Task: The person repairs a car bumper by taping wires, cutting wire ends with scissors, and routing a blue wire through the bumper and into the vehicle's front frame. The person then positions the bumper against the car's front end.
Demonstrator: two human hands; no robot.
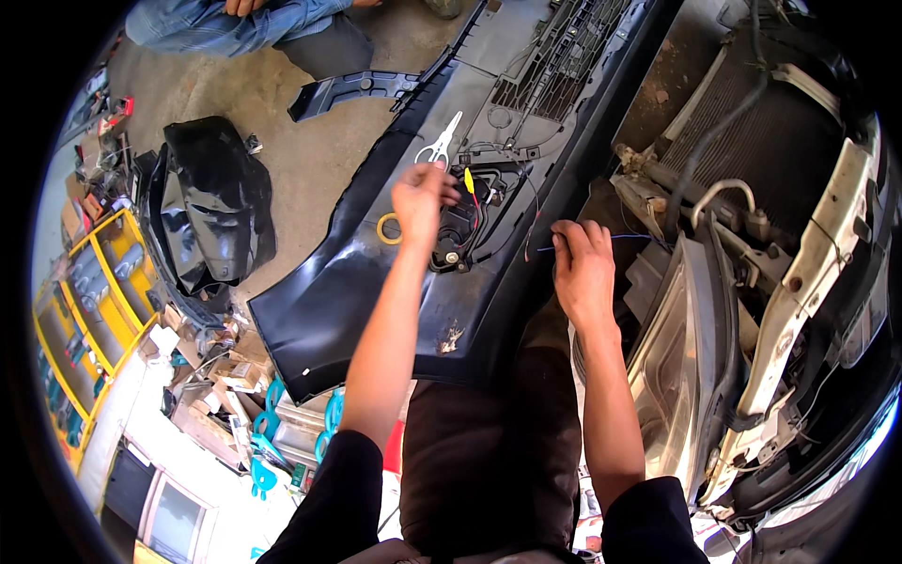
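Observation:
My left hand (423,199) is over the back side of a black car bumper (319,282), just below the handles of a pair of white scissors (442,143). Its fingers are bent and blurred, so I cannot tell whether they grip anything. A thin blue wire (631,236) is pinched in my right hand (584,263), at the bumper's right edge. Between the hands, a yellow-sleeved connector (469,180) on a red wire stands by a round black lamp unit (458,226). A roll of yellow tape (388,228) lies left of the lamp.
To the right stands an opened car front with a headlight (662,376) and a radiator (752,141). A black plastic liner (221,202) lies on the floor at left, near a yellow rack (103,310). Another person's blue sleeve (225,28) shows at the top left.

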